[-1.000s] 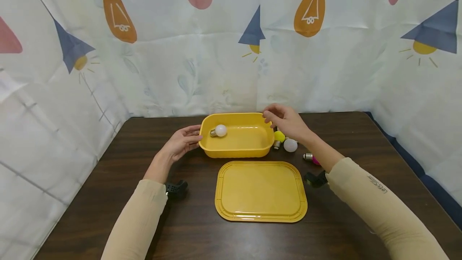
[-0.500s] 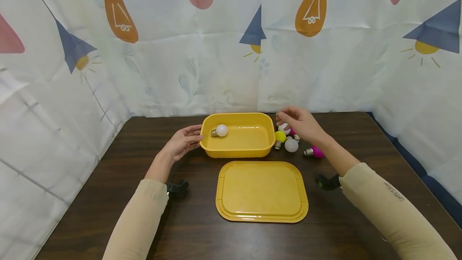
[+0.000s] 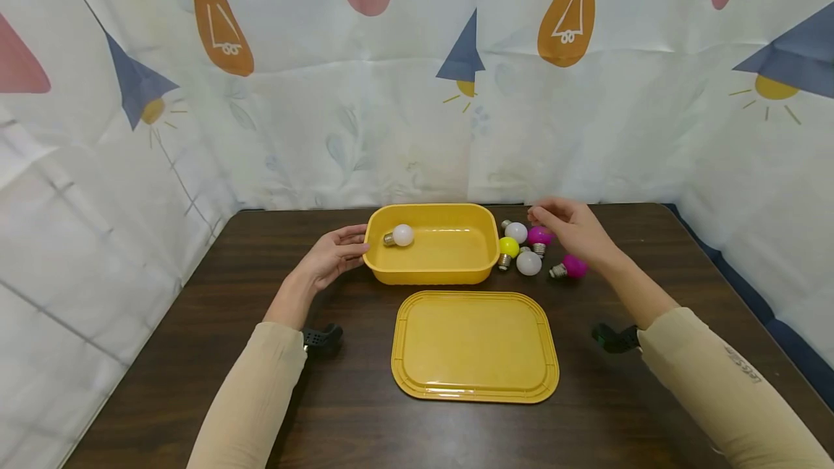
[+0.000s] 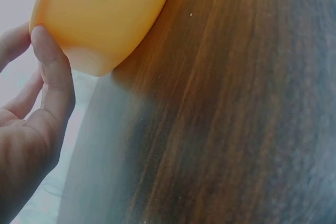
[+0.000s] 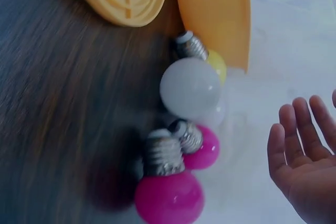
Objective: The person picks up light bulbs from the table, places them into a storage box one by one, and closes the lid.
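Observation:
A yellow plastic bin (image 3: 443, 255) stands at the back middle of the table, with one white light bulb (image 3: 403, 235) lying in its left part. My left hand (image 3: 334, 258) holds the bin's left end; in the left wrist view the thumb meets the wall near the rim. Right of the bin lie a yellow bulb (image 3: 509, 247), white bulbs (image 3: 528, 263) and magenta bulbs (image 5: 170, 198). Over the back of this group hovers my right hand (image 3: 573, 230), fingers loosely bent, nothing seen in it. The right wrist view shows its fingers apart from the bulbs.
In front of the bin lies a flat yellow lid (image 3: 476, 346). The dark wooden table (image 3: 365, 425) ends at the back against a white patterned curtain (image 3: 404, 136). Curtain cloth also hangs at both sides.
My right hand has moved right from the bin's right rim, past the bulbs, uncovering more of them. My left hand and the bin stay put. The head view has shifted slightly.

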Demonstrator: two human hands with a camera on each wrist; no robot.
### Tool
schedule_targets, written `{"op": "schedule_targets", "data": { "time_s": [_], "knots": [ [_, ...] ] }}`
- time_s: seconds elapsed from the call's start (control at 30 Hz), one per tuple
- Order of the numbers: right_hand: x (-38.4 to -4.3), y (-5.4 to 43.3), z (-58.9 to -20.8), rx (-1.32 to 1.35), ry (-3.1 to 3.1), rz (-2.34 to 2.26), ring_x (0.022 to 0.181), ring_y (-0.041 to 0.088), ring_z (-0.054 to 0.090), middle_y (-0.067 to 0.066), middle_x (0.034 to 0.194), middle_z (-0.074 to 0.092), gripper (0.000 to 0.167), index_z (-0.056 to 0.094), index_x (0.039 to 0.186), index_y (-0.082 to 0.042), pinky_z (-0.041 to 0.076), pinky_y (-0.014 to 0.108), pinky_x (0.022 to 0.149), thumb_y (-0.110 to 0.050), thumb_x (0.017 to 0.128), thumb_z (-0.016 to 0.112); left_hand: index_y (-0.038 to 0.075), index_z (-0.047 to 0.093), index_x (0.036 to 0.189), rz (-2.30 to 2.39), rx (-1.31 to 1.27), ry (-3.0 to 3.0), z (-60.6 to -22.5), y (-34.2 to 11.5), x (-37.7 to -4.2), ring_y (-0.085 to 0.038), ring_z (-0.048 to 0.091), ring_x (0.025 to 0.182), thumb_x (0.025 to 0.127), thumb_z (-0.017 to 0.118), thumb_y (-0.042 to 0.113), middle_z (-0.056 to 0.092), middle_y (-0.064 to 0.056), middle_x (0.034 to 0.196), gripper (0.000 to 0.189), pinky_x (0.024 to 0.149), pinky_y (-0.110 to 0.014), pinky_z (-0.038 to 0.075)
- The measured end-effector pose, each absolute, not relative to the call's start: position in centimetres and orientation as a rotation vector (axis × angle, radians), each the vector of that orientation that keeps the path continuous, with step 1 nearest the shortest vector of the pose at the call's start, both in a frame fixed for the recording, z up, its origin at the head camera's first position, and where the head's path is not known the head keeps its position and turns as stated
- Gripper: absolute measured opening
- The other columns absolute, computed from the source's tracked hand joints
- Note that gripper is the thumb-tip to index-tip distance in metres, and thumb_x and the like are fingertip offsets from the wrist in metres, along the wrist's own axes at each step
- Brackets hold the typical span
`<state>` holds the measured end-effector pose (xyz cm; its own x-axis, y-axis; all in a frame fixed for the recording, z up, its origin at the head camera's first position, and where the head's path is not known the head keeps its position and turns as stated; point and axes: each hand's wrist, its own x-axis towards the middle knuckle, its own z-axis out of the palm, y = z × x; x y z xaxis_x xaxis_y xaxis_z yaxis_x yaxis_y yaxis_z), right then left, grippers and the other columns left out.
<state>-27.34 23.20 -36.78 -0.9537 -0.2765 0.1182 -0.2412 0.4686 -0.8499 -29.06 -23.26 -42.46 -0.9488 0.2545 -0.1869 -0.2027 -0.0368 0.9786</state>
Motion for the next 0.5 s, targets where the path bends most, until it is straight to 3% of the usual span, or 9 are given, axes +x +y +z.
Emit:
{"op": "schedule_targets", "data": {
  "time_s": [0.23, 0.5],
  "knots": [
    [-26.8, 25.0, -38.2, -0.398, 2.671, -1.480, 0.120, 0.042, 0.057, 0.021, 0.135, 0.060, 0.052, 0.059, 0.135, 0.000, 0.045, 0.060, 0.104, -0.044, 0.108, 0.052, 0.004, 0.037, 0.157, 2.056, 0.064, 1.925, -42.7, -23.3, -29.1, -0.024, 0.065, 0.114, 0.103, 0.064, 0.005, 0.051, -0.019, 0.144, 0.061, 0.089, -0.029, 0.057],
    [-26.3, 26.6, -39.1, -0.354, 2.691, -1.442, 0.121, 0.044, 0.056, 0.021, 0.135, 0.058, 0.054, 0.057, 0.137, 0.000, 0.045, 0.061, 0.103, -0.045, 0.108, 0.052, 0.003, 0.037, 0.157, 2.054, 0.078, 1.934, -42.5, -23.4, -29.2, -0.023, 0.066, 0.113, 0.103, 0.064, 0.005, 0.052, -0.019, 0.143, 0.060, 0.090, -0.029, 0.057]
  ]
}}
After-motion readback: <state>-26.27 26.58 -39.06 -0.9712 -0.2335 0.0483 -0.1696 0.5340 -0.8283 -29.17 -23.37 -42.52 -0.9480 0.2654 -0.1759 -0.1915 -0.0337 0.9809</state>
